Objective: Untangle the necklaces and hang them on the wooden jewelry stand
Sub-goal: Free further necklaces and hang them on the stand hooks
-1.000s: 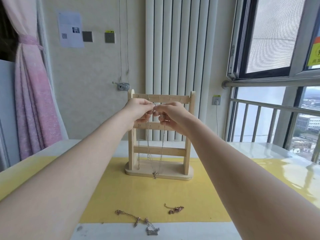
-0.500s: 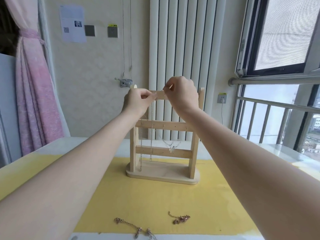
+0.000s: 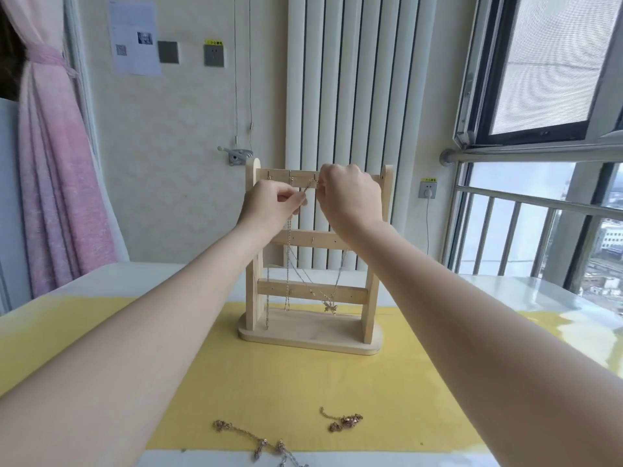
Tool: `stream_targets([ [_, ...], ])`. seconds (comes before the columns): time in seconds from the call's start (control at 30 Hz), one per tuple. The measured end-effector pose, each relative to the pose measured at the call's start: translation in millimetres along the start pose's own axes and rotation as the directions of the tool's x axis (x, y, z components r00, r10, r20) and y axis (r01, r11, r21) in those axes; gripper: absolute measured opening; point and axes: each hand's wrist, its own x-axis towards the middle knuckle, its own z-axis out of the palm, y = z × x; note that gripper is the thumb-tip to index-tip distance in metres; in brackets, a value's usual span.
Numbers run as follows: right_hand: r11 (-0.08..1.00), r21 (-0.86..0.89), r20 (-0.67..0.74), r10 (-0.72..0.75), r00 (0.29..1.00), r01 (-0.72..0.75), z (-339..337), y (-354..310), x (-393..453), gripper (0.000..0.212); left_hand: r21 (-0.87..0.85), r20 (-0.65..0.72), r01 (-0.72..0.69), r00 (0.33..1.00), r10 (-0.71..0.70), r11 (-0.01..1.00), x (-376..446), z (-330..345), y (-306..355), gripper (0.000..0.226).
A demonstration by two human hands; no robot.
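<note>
At the top rail of the wooden jewelry stand (image 3: 310, 338), both hands pinch one fine silver necklace (image 3: 296, 267): the left hand (image 3: 269, 207) has finger and thumb closed on the chain just below and left of the rail, and the right hand (image 3: 349, 197) curls its grip on the other end right against a hook. Below the two grips the chain drops in a long loop, a small pendant (image 3: 329, 308) hanging near the lowest rail. Nearer the person than the grips, a gold chain (image 3: 344, 422) and a tangled necklace (image 3: 259, 446) lie apart on the yellow mat (image 3: 303, 382) covering the surface. The chain looks light, limp and slippery, prone to kinking and snagging, so it is probably best held close to its ends and kept gently taut while it is looped over the hook.
</note>
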Motion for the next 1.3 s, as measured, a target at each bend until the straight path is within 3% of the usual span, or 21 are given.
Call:
stream_targets([
  [0.2,0.887,0.410,0.040,0.214,0.976,-0.212,21.7,8.3,-14.7,0.021,-0.207,0.066,0.070,0.996,-0.057,0.976,-16.3,5.0,-8.5,0.016],
  [0.37,0.852,0.463,0.097,0.227,0.969,-0.246,33.3,12.5,-29.4,0.017,-0.383,0.184,0.206,0.972,-0.145,0.900,-38.4,5.3,-21.0,0.011],
  [0.6,0.818,0.521,0.219,0.147,0.965,-0.243,51.9,15.2,-67.4,0.015,-0.323,0.298,0.311,0.930,-0.215,0.894,-70.2,13.8,-49.5,0.010],
  [0.73,0.799,0.503,0.413,0.111,0.904,-0.328,66.1,20.2,-91.5,0.008,-0.212,0.338,0.313,0.912,-0.231,0.926,-82.2,24.6,-67.1,0.015],
  [0.9,0.715,0.529,0.518,0.154,0.842,-0.456,87.0,26.4,-103.7,0.007,-0.138,0.356,0.320,0.899,-0.254,0.937,-88.4,36.8,-80.2,0.013],
  [1.07,0.676,0.512,0.592,0.168,0.788,-0.529,98.5,29.5,-111.1,0.013,-0.091,0.375,0.338,0.883,-0.282,0.937,-91.9,39.2,-88.2,0.011],
  [1.3,0.647,0.522,0.613,0.170,0.772,-0.557,107.3,30.5,-112.8,0.005,-0.017,0.351,0.323,0.888,-0.296,0.946,-94.6,45.5,-90.0,0.010],
])
